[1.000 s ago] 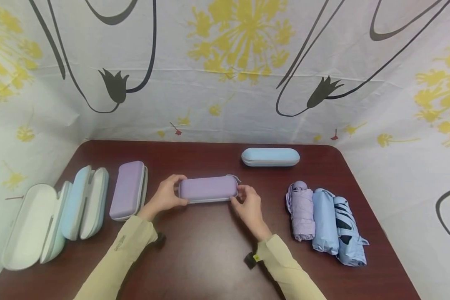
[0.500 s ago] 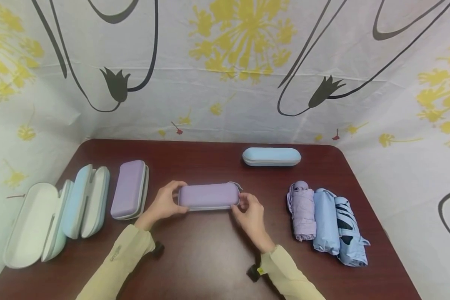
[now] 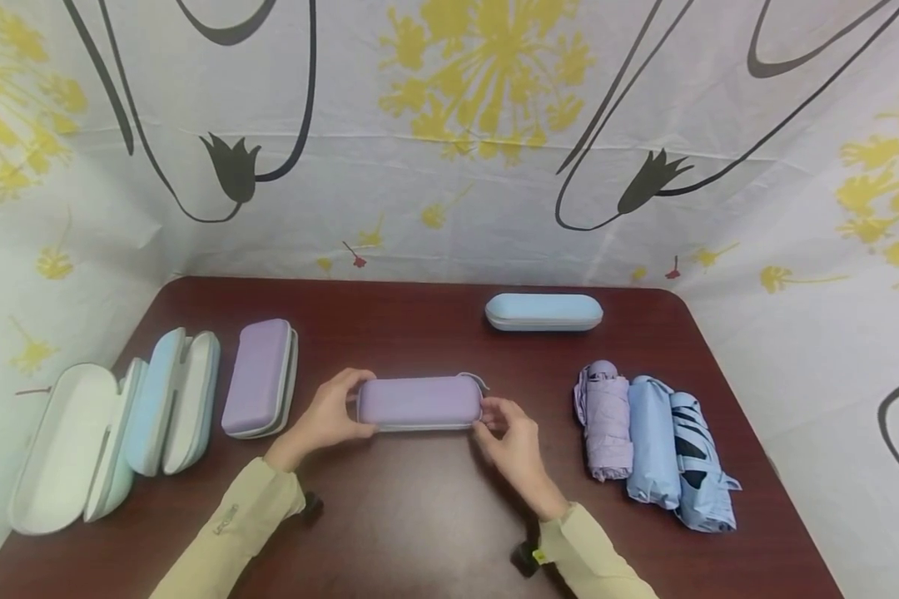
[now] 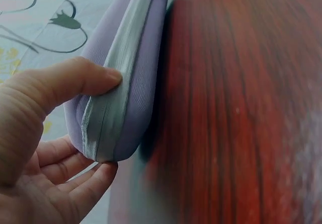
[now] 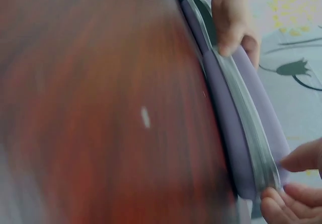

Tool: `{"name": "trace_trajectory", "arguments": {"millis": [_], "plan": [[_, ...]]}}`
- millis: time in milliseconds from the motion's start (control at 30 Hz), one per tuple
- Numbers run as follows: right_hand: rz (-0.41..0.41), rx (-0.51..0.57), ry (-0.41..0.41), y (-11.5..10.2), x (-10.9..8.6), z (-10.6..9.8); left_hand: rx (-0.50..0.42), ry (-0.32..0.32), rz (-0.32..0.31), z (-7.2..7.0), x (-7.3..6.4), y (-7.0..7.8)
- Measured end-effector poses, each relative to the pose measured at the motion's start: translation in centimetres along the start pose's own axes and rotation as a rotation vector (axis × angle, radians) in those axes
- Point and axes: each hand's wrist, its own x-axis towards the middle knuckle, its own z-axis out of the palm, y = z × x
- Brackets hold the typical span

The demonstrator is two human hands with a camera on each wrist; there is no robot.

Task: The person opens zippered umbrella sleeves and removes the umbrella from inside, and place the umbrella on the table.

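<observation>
A closed purple zippered case [image 3: 421,403] lies crosswise on the table, in front of the person. My left hand [image 3: 337,410] grips its left end. In the left wrist view the thumb lies on the pale zipper band [image 4: 118,100] and the other fingers are around the end of the purple case [image 4: 141,78]. At the opposite end, my right hand [image 3: 513,441] holds the corner between thumb and fingers, by a small strap [image 3: 474,379]. The right wrist view shows those fingertips [image 5: 271,199] at the end of the zipper band.
To the left lie another purple case [image 3: 257,378], an open light blue case [image 3: 153,403] and an open pale green case [image 3: 63,449]. A blue case [image 3: 544,312] sits at the back. Folded umbrellas stand to the right: purple [image 3: 607,424], blue [image 3: 652,441] and blue-black [image 3: 702,474].
Both hands have brought the purple case nearer to the person. My right hand has moved slightly outward to the right. The other cases and the umbrellas stay in place.
</observation>
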Motion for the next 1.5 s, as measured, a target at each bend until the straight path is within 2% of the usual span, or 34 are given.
{"name": "trace_trajectory", "arguments": {"millis": [200, 333, 500, 833, 1067, 1200, 1333, 1433, 1500], "plan": [[0.005, -0.01, -0.08, 1.0, 1.3, -1.3, 0.094, -0.042, 0.061, -0.4, 0.3, 0.7], [0.025, -0.042, -0.178, 1.9, 2.6, -1.9, 0.127, -0.073, 0.095, -0.5, 1.0, 1.4], [0.063, -0.072, -0.31, 2.4, 4.0, -1.9, 0.168, -0.128, 0.093, -0.4, 1.9, 1.9], [0.069, -0.04, -0.442, 3.2, 6.0, -1.4, 0.193, -0.172, 0.087, -0.3, 2.4, 2.0], [0.225, 0.124, -0.484, 3.5, 7.1, -1.3, 0.189, -0.187, 0.079, -0.2, 2.6, 1.9], [0.193, 0.106, -0.479, 3.5, 7.3, -1.1, 0.184, -0.193, 0.077, -0.2, 2.6, 2.0], [0.116, 0.086, -0.476, 3.0, 7.5, -1.0, 0.185, -0.193, 0.078, -0.3, 2.6, 2.1], [0.068, 0.092, -0.508, 1.7, 7.9, -1.4, 0.185, -0.193, 0.078, -0.4, 2.6, 2.2], [0.07, 0.121, -0.539, 1.0, 8.2, -1.6, 0.185, -0.193, 0.078, -0.4, 2.6, 2.2]]}}
